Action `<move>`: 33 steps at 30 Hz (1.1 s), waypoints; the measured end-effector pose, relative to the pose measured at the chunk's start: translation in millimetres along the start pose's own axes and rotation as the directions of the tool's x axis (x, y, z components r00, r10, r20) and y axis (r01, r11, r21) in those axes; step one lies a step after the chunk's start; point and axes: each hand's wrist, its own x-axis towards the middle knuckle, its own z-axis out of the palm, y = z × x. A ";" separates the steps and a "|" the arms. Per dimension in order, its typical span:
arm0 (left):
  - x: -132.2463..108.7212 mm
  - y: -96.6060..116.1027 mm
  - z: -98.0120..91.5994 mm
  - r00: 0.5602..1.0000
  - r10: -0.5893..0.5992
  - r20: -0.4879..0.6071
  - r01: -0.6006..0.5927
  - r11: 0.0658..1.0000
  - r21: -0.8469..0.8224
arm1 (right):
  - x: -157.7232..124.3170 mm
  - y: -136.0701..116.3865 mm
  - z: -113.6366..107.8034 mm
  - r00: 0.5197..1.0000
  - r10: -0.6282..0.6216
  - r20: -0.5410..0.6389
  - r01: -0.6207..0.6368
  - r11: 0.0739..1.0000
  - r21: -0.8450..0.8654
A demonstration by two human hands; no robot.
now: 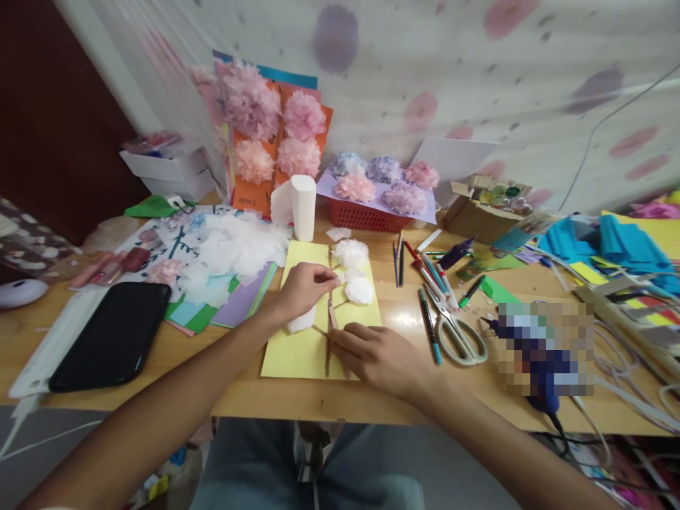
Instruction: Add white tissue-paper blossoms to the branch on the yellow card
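Observation:
A yellow sheet of paper (287, 354) lies before me, with a thin brown branch (330, 315) running up its middle. Two white tissue flowers, an upper one (350, 253) and a lower one (359, 290), sit right of the branch. My left hand (311, 287) hovers at the branch's upper part, thumb and fingers pinched together; what they hold, if anything, is too small to name. Lower down, my right hand (372, 350) rests on the paper with curled fingers at the branch, their tips partly hidden. A white piece (302, 322) shows under my left wrist.
White tissue pieces (239, 244) and a black phone (114, 336) lie left. Scissors (462, 336), a marker (430, 326) and a blurred-out glue gun (542, 354) lie right. Behind stand a white tissue roll (304, 209), a red basket (366, 216) and a cardboard box (483, 212).

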 end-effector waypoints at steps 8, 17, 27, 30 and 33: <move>14.0 7.2 3.5 0.998 0.045 0.036 -0.051 0.983 0.177 | -0.3 10.1 -3.7 0.966 -0.242 -0.091 0.240 0.970 -0.038; 14.7 1.1 10.7 0.998 0.061 -0.003 -0.059 0.976 0.208 | 0.3 22.9 -12.3 0.439 0.832 -0.339 -0.301 0.492 0.817; 12.9 2.6 15.9 0.999 0.036 -0.020 -0.032 0.982 0.184 | 22.3 40.3 17.1 0.278 0.928 -0.246 -0.250 0.318 0.915; 14.3 2.3 16.7 0.999 0.046 -0.013 -0.042 0.975 0.218 | 20.3 39.4 17.6 0.313 0.920 -0.237 -0.271 0.326 0.906; 14.5 1.3 17.8 0.998 0.060 0.003 -0.059 0.966 0.251 | 19.4 39.8 16.5 0.336 0.911 -0.240 -0.282 0.340 0.897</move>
